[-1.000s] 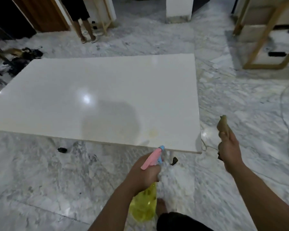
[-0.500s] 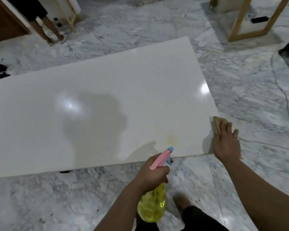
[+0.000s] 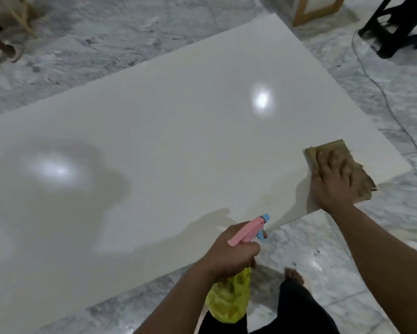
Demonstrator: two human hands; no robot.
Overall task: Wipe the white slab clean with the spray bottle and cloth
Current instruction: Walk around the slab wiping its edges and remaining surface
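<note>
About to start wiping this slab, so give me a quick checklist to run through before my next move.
1. Cloth flat on slab: ok.
2. Right hand pressing on cloth: ok.
3. Bottle gripped by left hand: ok.
4. Nozzle aimed toward slab: ok.
5. Slab wet enough: cannot tell.
6. Cable clear of slab: ok.

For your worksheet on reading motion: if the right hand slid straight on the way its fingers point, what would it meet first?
The right hand lies flat on the cloth, fingers pointing up the white slab. Ahead looks like bare slab only, as far as its far edge.
</note>
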